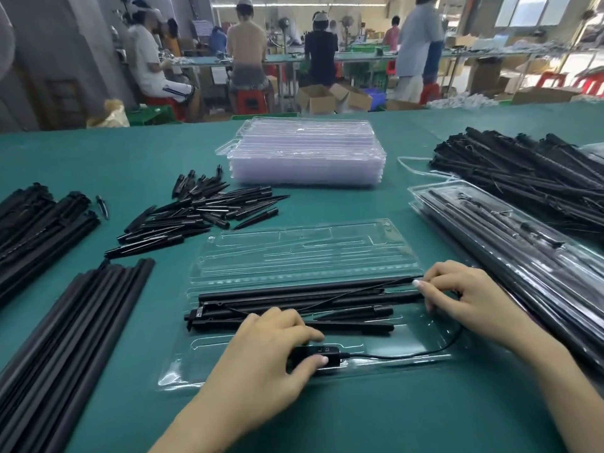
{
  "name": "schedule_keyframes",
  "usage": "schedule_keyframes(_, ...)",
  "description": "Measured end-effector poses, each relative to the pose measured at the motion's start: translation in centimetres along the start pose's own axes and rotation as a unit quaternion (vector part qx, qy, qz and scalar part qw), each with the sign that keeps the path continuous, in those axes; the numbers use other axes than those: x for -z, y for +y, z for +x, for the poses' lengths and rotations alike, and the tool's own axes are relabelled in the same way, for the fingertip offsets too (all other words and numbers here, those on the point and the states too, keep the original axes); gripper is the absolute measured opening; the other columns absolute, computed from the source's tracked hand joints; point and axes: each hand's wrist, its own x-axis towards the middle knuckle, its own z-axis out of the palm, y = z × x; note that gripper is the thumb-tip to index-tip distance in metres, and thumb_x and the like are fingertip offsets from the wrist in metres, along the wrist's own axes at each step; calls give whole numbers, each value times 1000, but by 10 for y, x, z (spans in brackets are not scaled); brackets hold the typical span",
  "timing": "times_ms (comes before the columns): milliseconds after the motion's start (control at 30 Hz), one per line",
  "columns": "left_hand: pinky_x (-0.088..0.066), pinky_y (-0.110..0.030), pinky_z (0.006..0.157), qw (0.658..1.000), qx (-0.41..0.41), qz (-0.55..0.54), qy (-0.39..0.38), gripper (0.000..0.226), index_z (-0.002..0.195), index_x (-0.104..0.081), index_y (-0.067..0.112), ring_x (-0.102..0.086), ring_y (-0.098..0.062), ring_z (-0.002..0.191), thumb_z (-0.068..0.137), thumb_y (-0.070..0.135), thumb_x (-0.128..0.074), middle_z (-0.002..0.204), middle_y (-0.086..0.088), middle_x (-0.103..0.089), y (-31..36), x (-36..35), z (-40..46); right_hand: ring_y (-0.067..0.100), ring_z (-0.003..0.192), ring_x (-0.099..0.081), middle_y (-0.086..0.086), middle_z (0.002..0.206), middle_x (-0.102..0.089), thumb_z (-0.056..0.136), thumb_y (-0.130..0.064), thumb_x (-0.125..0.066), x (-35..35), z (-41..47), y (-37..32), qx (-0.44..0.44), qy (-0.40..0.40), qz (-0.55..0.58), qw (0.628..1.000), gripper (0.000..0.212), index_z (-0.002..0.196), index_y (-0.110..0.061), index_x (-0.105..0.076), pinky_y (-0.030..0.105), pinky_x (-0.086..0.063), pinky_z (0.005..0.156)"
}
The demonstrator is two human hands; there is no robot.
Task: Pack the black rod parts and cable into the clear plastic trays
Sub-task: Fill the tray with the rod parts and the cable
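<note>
Open clear tray (408, 335), flimsy: left hand (268, 348) fingers pressing control box (318, 354) at 6 o'clock; right hand (464, 295) fingers pinching stiff, light rods (294, 294) at 3 o'clock.

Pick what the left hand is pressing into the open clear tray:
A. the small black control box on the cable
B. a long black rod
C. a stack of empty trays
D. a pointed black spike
A: the left hand covers the small black control box, its cable running right across the open clear tray.
</note>
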Motion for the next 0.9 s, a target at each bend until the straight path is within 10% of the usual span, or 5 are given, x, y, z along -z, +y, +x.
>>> schedule_keyframes(667,-34,-9,47,966,124,-139,-179,31,64,-59,29,-47,6,46,61,23,-90,56,15,-55,-6,3,53,3,77,-57,-14,68,-60,85,-43,-52,-1,0,-3,-16,5,-39,999,40,49,-28,-61,36,-38,92)
schedule_keyframes(900,-46,-12,59,964,96,-191,-158,15,71,-71,30,-58,4,58,68,32,-85,66,10,-68,-12,12,45,0,89,-56,-14,74,-61,82,-52,-46,-3,-1,-7,-30,28,-49,998,40,51,-31,-60,36,-15,109)
